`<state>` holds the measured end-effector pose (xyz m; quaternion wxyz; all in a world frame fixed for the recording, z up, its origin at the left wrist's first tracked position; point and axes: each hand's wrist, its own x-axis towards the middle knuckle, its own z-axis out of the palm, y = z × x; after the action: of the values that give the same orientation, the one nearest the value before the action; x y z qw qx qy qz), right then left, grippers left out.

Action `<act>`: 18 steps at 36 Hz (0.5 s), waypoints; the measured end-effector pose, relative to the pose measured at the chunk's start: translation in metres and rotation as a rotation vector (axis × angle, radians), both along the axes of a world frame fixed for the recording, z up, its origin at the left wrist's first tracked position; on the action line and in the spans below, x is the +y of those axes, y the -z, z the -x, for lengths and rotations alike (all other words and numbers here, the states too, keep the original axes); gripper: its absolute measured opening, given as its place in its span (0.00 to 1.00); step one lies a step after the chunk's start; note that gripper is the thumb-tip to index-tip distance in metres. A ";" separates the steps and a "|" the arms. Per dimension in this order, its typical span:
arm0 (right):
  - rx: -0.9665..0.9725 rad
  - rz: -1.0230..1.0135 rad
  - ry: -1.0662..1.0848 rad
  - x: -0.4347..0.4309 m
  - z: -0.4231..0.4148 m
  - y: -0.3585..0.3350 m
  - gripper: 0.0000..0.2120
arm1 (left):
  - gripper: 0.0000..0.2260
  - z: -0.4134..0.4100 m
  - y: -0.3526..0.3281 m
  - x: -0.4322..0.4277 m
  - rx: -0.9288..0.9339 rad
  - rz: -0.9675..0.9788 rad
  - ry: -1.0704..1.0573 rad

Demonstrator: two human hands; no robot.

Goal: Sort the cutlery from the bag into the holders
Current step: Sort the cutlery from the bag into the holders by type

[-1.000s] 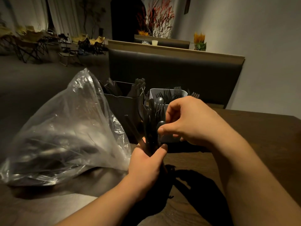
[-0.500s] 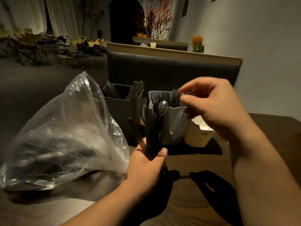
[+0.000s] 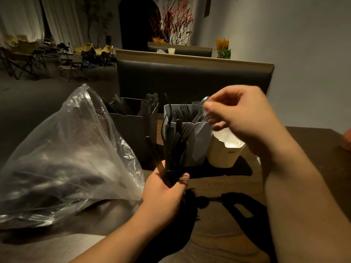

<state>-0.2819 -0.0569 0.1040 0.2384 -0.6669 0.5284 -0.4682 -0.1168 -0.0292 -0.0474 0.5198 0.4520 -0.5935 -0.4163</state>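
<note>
My left hand (image 3: 163, 192) grips an upright bundle of black cutlery (image 3: 174, 147) in front of the holders. My right hand (image 3: 241, 116) pinches a clear plastic spoon (image 3: 201, 118) above the gap between the grey holder (image 3: 201, 147), which holds black forks, and the cream holder (image 3: 222, 154) to its right. A dark holder (image 3: 133, 130) with black cutlery stands further left. The clear plastic bag (image 3: 62, 158) with more cutlery lies on the table at the left.
The dark wooden table (image 3: 218, 215) carries everything. A padded bench back (image 3: 190, 80) rises just behind the holders. Someone else's hand (image 3: 347, 141) shows at the right edge. Folding chairs stand far back left.
My right hand pulled the clear spoon out of the bundle, lifted it and carried it right, over the holders. The cream holder has come into sight. My left hand has held still.
</note>
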 end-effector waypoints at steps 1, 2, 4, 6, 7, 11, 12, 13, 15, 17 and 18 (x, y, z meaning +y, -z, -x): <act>-0.069 0.004 0.024 -0.001 0.004 -0.002 0.01 | 0.04 0.000 0.001 0.000 0.012 -0.012 -0.005; -0.135 0.009 0.045 -0.001 0.009 -0.004 0.02 | 0.03 0.000 0.001 -0.001 0.029 -0.024 -0.003; -0.229 0.019 0.086 -0.003 0.018 -0.006 0.03 | 0.03 0.001 0.001 -0.001 0.050 -0.037 0.007; -0.251 0.042 0.151 -0.006 0.030 -0.005 0.02 | 0.03 0.003 0.001 -0.001 0.073 -0.039 0.021; -0.239 0.064 0.196 -0.009 0.038 -0.003 0.02 | 0.03 0.004 0.001 -0.001 0.085 -0.046 0.027; -0.129 0.129 0.353 -0.021 0.066 0.007 0.07 | 0.04 0.004 0.003 -0.001 0.078 -0.049 0.012; -0.116 0.119 0.372 -0.025 0.071 0.010 0.08 | 0.04 0.004 0.002 0.000 0.074 -0.050 0.016; -0.097 0.103 0.386 -0.029 0.074 0.015 0.09 | 0.04 0.005 0.002 0.000 0.072 -0.054 0.019; -0.001 0.079 0.424 -0.037 0.077 0.024 0.07 | 0.04 0.007 0.001 0.002 0.083 -0.069 0.027; 0.077 0.070 0.452 -0.043 0.078 0.030 0.06 | 0.03 0.008 0.001 0.003 0.104 -0.080 0.036; 0.079 0.065 0.457 -0.043 0.078 0.030 0.05 | 0.03 0.008 0.001 0.003 0.104 -0.082 0.038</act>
<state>-0.3602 -0.1000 0.0742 0.0839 -0.5550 0.6592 -0.5003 -0.1245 -0.0264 -0.0482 0.5231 0.4393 -0.5564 -0.4731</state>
